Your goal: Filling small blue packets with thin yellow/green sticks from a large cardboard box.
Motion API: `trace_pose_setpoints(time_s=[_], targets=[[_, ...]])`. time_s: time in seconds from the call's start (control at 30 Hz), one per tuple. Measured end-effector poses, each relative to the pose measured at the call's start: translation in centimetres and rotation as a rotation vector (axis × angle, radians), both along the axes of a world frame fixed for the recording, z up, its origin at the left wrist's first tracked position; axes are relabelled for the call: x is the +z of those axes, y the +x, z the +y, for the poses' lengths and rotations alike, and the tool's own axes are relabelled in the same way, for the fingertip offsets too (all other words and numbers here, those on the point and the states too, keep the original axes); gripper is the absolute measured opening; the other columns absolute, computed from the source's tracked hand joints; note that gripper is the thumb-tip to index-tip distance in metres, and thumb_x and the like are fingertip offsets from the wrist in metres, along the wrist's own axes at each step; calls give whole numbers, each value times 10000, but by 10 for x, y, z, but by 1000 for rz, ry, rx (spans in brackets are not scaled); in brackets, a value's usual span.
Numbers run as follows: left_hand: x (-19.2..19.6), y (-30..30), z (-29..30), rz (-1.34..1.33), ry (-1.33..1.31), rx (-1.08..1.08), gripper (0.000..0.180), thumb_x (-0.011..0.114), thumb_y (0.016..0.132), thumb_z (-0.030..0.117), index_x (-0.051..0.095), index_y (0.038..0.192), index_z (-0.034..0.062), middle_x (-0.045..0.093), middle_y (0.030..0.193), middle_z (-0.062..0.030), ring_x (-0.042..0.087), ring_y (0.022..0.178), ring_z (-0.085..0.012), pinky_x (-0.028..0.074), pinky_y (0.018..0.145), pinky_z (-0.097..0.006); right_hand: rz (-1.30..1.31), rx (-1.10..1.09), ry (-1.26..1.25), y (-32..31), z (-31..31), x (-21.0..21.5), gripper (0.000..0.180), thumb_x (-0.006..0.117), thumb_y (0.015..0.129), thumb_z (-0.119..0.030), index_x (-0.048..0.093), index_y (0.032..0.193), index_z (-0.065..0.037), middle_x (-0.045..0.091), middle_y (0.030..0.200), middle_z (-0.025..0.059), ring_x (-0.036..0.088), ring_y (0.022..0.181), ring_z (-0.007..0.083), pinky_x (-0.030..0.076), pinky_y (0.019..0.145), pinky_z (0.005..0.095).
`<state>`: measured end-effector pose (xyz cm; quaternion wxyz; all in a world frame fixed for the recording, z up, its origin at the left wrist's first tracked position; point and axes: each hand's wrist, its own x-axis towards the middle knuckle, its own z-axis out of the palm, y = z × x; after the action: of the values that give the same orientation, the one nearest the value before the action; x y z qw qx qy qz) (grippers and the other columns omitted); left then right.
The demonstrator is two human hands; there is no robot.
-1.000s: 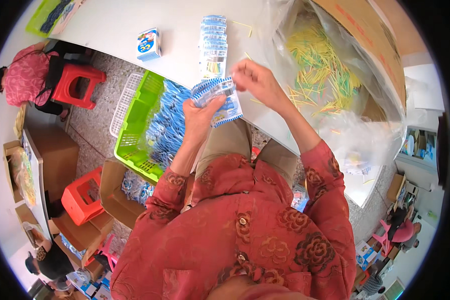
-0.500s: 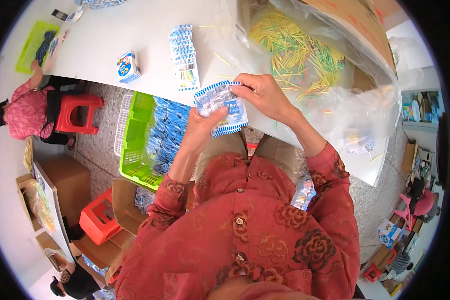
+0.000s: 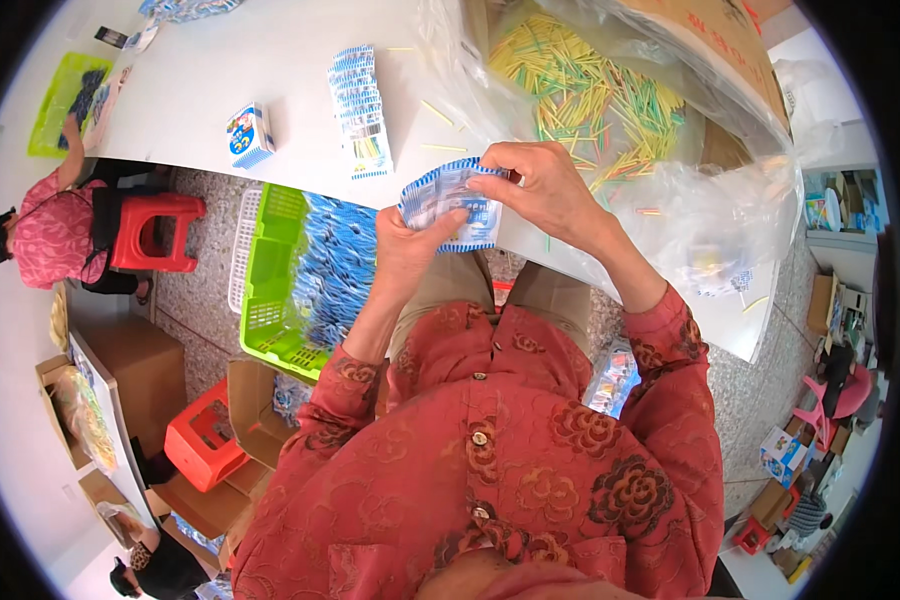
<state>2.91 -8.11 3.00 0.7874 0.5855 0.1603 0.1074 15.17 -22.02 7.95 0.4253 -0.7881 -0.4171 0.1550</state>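
Between my hands, just over the near table edge, is a small clear plastic packet (image 3: 448,208) with blue-and-white striped edges and blue print. It may be more than one packet together. My left hand (image 3: 400,258) grips it from the lower left, thumb across its face. At its upper right edge my right hand (image 3: 555,200) pinches it, fingers curled and partly hiding that corner. Beyond them on the white table lies an overlapping row of similar packets (image 3: 358,105). Farther left stands a small blue-and-white box (image 3: 250,136).
Thin yellow and green sticks (image 3: 595,80) fill a plastic-lined cardboard box (image 3: 720,45) at the far right. Below the table, a green basket (image 3: 260,318) holds many blue-striped packets. Red stools (image 3: 160,235) stand at left, where another person (image 3: 55,230) works.
The packet has shifted slightly up and right, and its top edge bows upward more. Its lower striped edge hangs less low. Both hands stay on it.
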Motion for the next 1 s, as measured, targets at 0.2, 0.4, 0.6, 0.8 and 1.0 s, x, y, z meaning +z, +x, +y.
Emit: trace_pose_setpoints(time_s=[0.2, 0.4, 0.6, 0.8, 1.0], targets=[[5, -3, 4, 16, 23, -59, 218, 662, 761, 2, 640, 977, -18, 651, 874, -27, 583, 753, -64, 492, 692, -222, -100, 67, 71, -3, -1, 1, 90, 612, 788, -82, 587, 823, -3, 580, 702, 100, 524, 596, 195, 413, 553, 290], [9, -5, 0, -5, 66, -27, 248, 664, 744, -11, 638, 991, -18, 651, 871, -28, 582, 745, -64, 491, 685, -221, -7, 61, 116, -14, -5, 8, 138, 621, 759, -36, 583, 892, -25, 590, 812, 58, 544, 692, 178, 437, 617, 281], [10, -2, -4, -7, 23, 57, 275, 677, 729, -14, 634, 1001, -17, 651, 872, -31, 582, 748, -68, 490, 683, -224, -207, -80, 315, -28, -12, 22, 271, 685, 708, -38, 598, 963, -61, 579, 964, 43, 540, 734, 163, 451, 635, 271], [5, 2, -10, -4, 30, 57, 264, 686, 717, -12, 636, 976, -19, 648, 860, -29, 579, 734, -67, 485, 672, -222, -502, -46, 288, -30, -25, 16, 324, 707, 657, -30, 599, 961, -61, 574, 976, 73, 585, 799, 197, 483, 640, 288], [-3, 0, -12, 26, 16, 46, 238, 682, 708, -25, 635, 942, -24, 643, 845, -25, 577, 714, -67, 480, 651, -215, -613, -36, 295, -38, -21, 10, 273, 689, 662, -33, 587, 915, -54, 576, 957, 66, 604, 765, 210, 493, 608, 287]])
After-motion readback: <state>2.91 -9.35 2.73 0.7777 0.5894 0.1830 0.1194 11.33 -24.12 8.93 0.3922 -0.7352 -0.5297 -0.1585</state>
